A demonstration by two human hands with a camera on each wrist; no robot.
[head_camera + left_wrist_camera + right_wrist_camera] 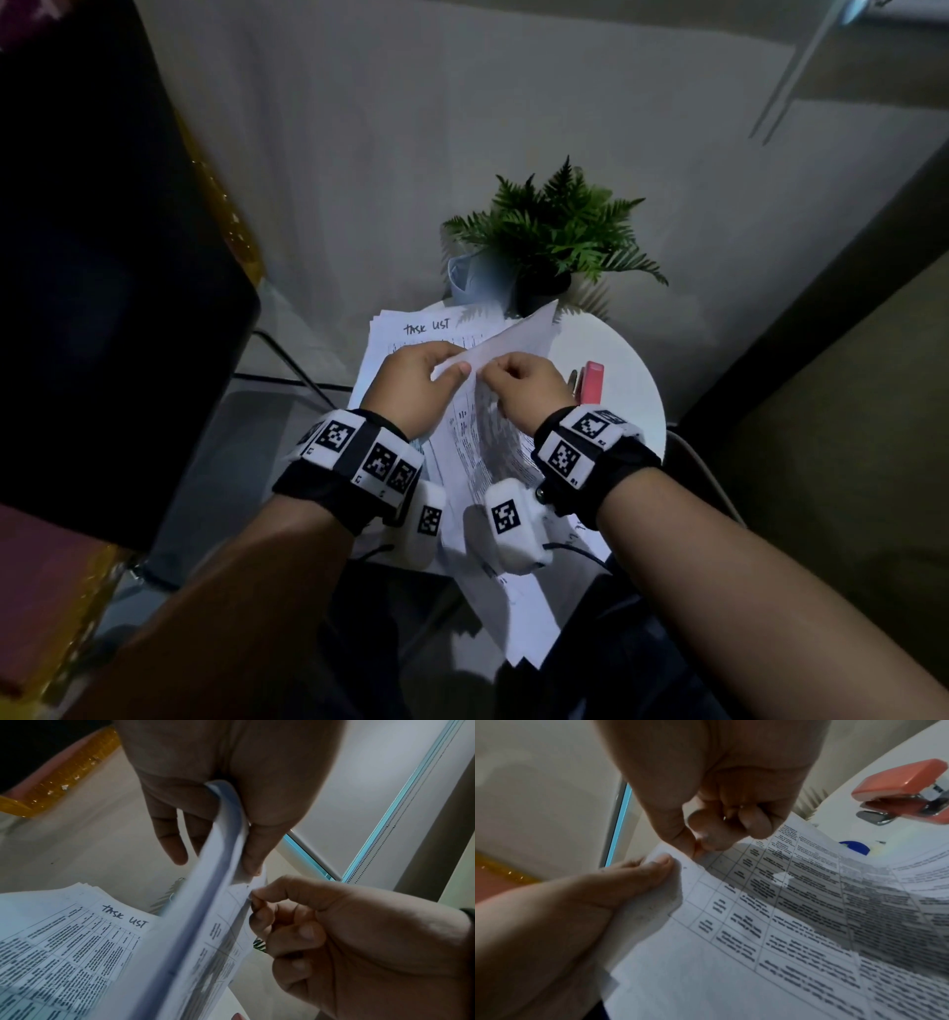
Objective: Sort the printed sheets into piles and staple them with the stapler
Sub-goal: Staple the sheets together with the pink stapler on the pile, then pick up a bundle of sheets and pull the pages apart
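Note:
A bundle of printed sheets (493, 442) with table text is lifted over the small table. My left hand (448, 371) grips its top corner, thumb (257, 845) on the front and fingers (169, 841) behind. My right hand (700, 845) pinches the top edge of the front sheet (782, 923) right beside the left thumb. A thicker pile of sheets (426, 329) headed "TASK LIST" lies flat under the bundle. A coral-red stapler (591, 383) lies on the table to the right of my right hand, untouched.
The round white table (624, 354) is small and the papers overhang its near edge. A potted fern (554, 231) and a pale blue object (467, 277) stand at its far side. A small blue object (854, 846) lies near the stapler (906, 791). A dark chair back (102, 257) fills the left.

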